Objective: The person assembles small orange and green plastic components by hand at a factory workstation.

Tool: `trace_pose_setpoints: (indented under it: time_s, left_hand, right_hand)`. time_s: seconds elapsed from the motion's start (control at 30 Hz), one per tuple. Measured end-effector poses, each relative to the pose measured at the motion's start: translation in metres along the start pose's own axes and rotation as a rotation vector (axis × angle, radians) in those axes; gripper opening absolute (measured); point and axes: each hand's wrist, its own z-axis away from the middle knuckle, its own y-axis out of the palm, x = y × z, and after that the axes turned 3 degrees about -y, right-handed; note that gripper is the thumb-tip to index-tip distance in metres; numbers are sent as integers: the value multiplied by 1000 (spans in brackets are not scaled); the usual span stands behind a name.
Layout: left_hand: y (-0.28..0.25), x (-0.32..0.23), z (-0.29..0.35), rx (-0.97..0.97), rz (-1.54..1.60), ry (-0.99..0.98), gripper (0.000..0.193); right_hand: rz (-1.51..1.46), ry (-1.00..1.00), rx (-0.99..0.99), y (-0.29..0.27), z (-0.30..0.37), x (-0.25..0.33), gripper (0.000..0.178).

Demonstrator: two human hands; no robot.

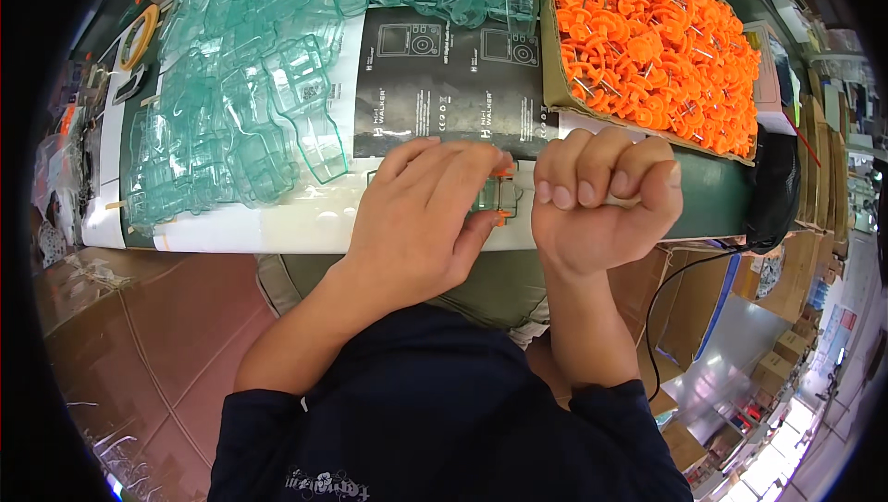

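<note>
My left hand (412, 220) is bent over a clear green plastic shell (487, 198) at the table's near edge, thumb and fingers closed about it. Small orange pieces (502, 218) show at the shell's right end; the rest of it is hidden beneath the hand. Just right of the shell, my right hand (606, 201) is raised with its fingers curled into the palm. Whatever lies inside that curl is out of sight. Beyond it stands an open cardboard box (553, 67) heaped with orange plastic pieces (647, 39) that have thin metal pins.
Clear green shells (240, 104) are piled over the left and back of the table. Black printed sheets (407, 86) lie in the middle. A tape roll (139, 37) sits far left; a black bag (775, 183) hangs at the right edge, with a cable (661, 298) below.
</note>
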Motion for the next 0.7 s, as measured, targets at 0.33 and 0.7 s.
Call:
trace_pose_setpoints:
  time_s: [0.33, 0.7]
  left_hand:
    - [1, 4, -1, -3, 18, -15, 50]
    - [0, 3, 1, 5, 14, -52, 48]
  right_hand:
    - [16, 92, -25, 1, -9, -4, 38]
    - [200, 177, -128, 24, -12, -1, 34]
